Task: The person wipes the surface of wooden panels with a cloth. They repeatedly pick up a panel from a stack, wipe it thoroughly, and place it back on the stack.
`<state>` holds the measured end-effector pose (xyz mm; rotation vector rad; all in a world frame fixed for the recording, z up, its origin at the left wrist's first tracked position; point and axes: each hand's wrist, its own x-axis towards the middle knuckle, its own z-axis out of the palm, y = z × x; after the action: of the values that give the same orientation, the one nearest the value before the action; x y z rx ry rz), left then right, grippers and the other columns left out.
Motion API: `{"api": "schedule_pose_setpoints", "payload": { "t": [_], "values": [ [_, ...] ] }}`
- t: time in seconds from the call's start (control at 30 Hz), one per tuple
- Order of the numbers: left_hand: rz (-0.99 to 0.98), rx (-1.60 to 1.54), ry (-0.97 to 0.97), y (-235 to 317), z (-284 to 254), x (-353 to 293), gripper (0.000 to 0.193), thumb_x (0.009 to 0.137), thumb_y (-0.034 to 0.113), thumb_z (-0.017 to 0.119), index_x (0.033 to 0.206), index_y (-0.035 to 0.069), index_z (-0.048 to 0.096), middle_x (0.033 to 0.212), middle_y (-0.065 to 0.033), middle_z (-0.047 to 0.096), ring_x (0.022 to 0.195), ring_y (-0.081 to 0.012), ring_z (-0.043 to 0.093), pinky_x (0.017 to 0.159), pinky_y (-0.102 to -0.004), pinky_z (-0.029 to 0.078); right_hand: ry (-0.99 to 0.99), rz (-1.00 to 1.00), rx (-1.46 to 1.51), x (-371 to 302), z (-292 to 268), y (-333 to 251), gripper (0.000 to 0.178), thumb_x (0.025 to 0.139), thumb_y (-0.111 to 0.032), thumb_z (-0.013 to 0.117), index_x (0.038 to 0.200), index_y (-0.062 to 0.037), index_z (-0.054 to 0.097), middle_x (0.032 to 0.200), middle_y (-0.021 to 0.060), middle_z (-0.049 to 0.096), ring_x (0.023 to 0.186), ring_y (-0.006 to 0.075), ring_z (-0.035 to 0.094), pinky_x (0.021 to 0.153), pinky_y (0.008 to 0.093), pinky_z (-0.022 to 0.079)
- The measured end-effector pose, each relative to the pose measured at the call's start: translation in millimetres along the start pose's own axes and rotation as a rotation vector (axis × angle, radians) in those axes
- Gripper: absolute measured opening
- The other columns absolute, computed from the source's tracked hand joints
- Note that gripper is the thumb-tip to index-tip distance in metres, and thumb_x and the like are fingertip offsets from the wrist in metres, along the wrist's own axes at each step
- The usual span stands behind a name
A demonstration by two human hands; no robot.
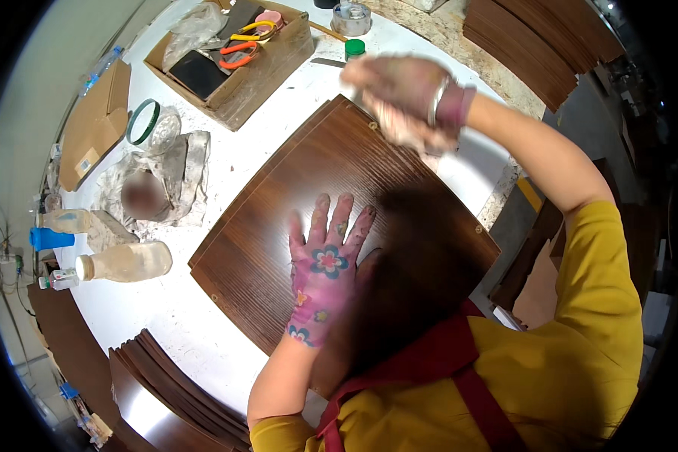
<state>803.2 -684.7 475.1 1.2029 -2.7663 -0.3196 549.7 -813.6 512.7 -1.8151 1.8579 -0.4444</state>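
Two gloved hands are working well apart: the left hand is lying flat, fingers spread, on a brown board beneath it; the blurred right hand is clutching a pale cloth by the board's far edge. For clean wiping, the left palm should be pressing evenly, keeping the board still.

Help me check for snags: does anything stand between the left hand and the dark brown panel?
Just the pink flowered glove: the left hand lies spread on the dark brown panel, with nothing else visible between them.
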Motion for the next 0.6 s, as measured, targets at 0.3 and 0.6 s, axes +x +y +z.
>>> {"api": "schedule_pose_setpoints", "payload": {
  "t": [0.3, 0.6],
  "values": [
    [0.006, 0.068, -0.009, -2, 4, 7, 0.056, 0.088, 0.048, 0.057, 0.139, 0.025, 0.047, 0.147, -0.0030, 0.043, 0.139, -0.0292, 0.033, 0.113, -0.0551, 0.016, 0.017, -0.159, -0.055, 11, 55, -7, 0.016, 0.089, -0.020, 0.049, 0.098, -0.0165, 0.060, 0.091, 0.0101, 0.065, 0.078, 0.0271, 0.066, 0.069, 0.0408, 0.051],
    [0.033, 0.049, 0.042, -7, 7, 12, 0.056, 0.088, 0.047, 0.057, 0.138, 0.022, 0.050, 0.146, -0.0031, 0.043, 0.139, -0.0292, 0.033, 0.113, -0.0548, 0.018, -0.117, 0.075, -0.186, 45, 19, 21, 0.027, 0.093, -0.025, 0.042, 0.110, -0.0138, 0.060, 0.100, 0.0115, 0.068, 0.092, 0.0274, 0.066, 0.077, 0.0415, 0.050]
  ]
}}
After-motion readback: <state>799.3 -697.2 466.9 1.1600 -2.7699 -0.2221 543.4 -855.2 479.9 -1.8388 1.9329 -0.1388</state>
